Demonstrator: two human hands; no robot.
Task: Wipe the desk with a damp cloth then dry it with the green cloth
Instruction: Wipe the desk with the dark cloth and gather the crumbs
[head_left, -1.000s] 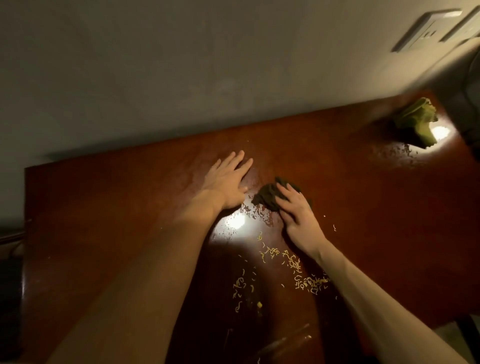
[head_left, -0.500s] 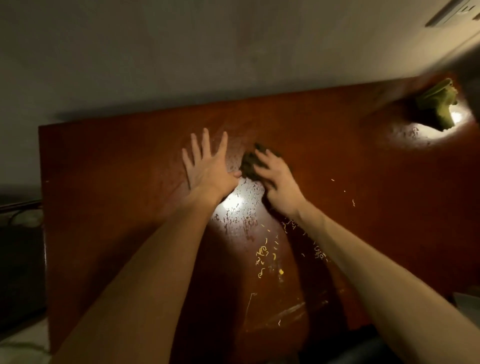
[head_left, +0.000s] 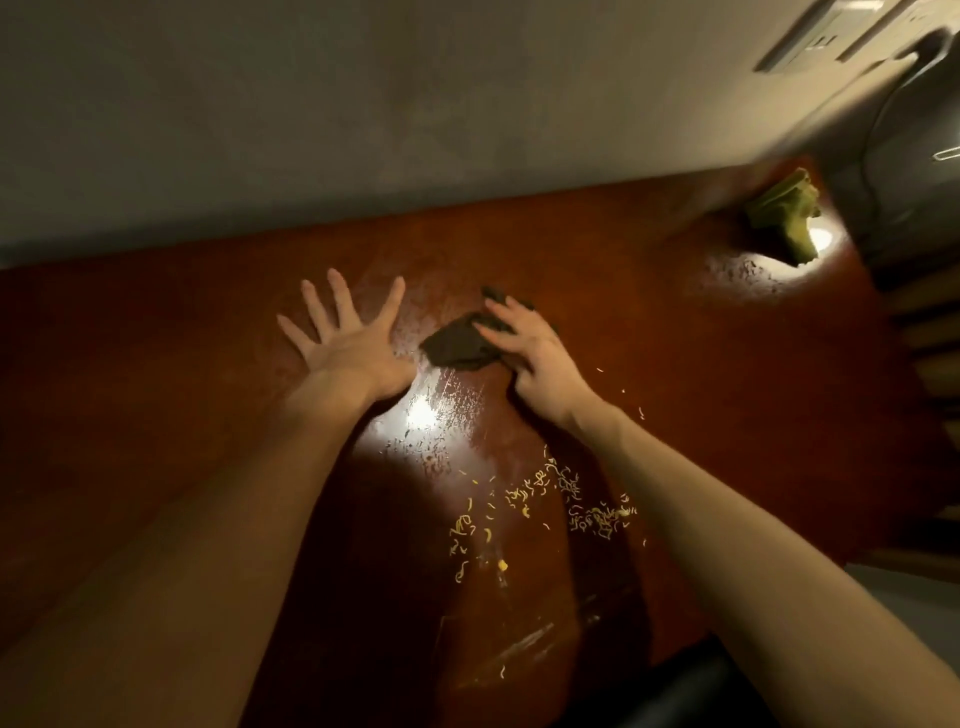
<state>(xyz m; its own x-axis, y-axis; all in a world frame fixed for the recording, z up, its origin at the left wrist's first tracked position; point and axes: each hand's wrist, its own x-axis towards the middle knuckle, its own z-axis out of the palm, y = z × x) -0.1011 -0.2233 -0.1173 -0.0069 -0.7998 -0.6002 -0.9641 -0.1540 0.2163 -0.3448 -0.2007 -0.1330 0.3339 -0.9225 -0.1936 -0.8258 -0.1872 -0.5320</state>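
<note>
The left hand (head_left: 353, 351) rests with fingers spread on the surface (head_left: 156, 374). The right hand (head_left: 537, 361) presses near-straight fingers on the damp cloth (head_left: 460, 345) mid-surface, and the green cloth (head_left: 784, 218) sits far right. Wiping toward the noodle scraps (head_left: 563, 493) could scatter them off the edge.

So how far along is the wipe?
Partly wiped: wet streaks shine on the desk. Right hand presses the dark cloth; left hand lies flat. Yellow crumbs remain nearer the person, and the green cloth lies unused in the far right corner.
</note>
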